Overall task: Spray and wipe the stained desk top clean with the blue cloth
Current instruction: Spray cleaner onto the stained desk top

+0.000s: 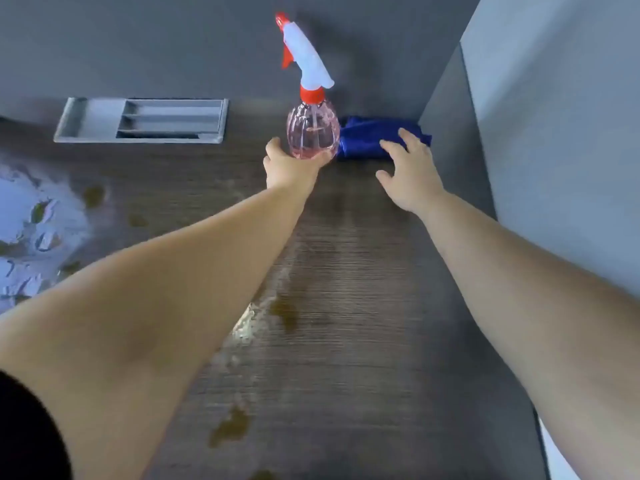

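Note:
A pink transparent spray bottle (pixel 312 133) with a white and red trigger head stands at the back of the dark wood desk top (pixel 363 306). My left hand (pixel 289 166) grips the bottle at its base, thumb on the left side and fingers curled under the right. Just right of the bottle, a crumpled blue cloth (pixel 367 136) lies in the back corner. My right hand (pixel 410 174) is spread flat with its fingertips on the cloth's near edge. Brown stains (pixel 285 315) and pale smears dot the desk.
A grey cable tray (pixel 142 121) is set into the desk at the back left. Grey partition walls (pixel 540 133) close off the back and right side. A bright, wet-looking patch (pixel 31 223) with brown spots covers the left edge.

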The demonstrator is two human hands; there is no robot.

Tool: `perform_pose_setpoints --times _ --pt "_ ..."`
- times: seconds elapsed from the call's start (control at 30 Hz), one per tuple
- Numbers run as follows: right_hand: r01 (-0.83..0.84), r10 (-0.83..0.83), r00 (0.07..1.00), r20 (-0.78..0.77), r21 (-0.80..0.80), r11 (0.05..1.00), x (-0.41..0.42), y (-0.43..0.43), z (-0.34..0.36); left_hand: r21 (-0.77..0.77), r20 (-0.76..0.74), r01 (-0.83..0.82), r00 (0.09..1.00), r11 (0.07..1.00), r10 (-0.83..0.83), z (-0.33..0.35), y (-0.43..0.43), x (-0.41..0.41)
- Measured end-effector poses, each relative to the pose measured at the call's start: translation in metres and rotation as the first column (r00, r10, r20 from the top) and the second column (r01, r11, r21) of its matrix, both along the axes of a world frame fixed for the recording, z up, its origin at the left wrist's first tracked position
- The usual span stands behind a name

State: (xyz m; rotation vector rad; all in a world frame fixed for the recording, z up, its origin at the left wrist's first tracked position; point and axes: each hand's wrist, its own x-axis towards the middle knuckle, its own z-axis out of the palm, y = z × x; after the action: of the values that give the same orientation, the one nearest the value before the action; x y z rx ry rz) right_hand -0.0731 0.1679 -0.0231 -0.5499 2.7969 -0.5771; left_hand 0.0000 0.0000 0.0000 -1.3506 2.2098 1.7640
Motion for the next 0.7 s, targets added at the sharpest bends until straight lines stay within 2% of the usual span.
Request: perform_pose_setpoints --times 0.13,0.3,0.5,0.7 --pt "-0.136 0.157 0.975 -0.156 0.136 0.981 -0.016 -0.018 -0.021 0.046 -0.072 0.002 0.997 0.999 0.001 -0.011 -0.014 -0.021" --pt "-0.088 0.129 0.937 -0.324 0.138 0.986 -0.027 -0.023 -0.032 -0.091 -0.109 0.063 0.991 0.994 -0.073 -0.025 -0.02 -0.036" --pt "-0.126 0.155 0.916 -0.371 0.101 0.987 -0.037 -0.022 -0.026 -0.229 -0.1 0.093 0.988 0.969 -0.119 -0.02 -0.018 -0.039" --pt "-0.062 0.086 0.949 -0.303 0.087 0.994 -0.011 -0.001 -0.016 -0.193 -0.09 0.179 0.976 0.965 -0.199 -0.006 -0.002 0.004"
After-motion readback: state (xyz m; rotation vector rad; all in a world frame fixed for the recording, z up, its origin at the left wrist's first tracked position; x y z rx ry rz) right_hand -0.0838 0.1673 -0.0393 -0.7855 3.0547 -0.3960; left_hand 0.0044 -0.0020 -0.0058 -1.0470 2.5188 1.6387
